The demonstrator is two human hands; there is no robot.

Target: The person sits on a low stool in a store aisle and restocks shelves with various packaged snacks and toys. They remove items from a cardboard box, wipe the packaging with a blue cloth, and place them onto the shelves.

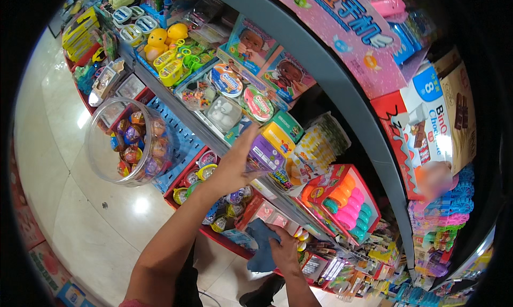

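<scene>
My left hand (234, 162) reaches to the shelf, its fingers against the near side of a purple box (266, 152); whether it grips the box I cannot tell. Yellow and green boxes (287, 126) stand right behind the purple one. A clear tub of white balls (224, 113) and round lidded tubs (257, 102) are just beyond the fingertips. My right hand (283, 247) holds a crumpled blue-grey cloth (262, 247) lower down, in front of the shelf's lower goods.
A large clear plastic jar (90, 146) of wrapped eggs stands at the left on a blue rack (180, 134). Red trays (172, 190) of small toys lie below the shelf edge. A grey upper shelf edge (340, 58) curves overhead. A display box of colourful toys (360, 174) stands at right.
</scene>
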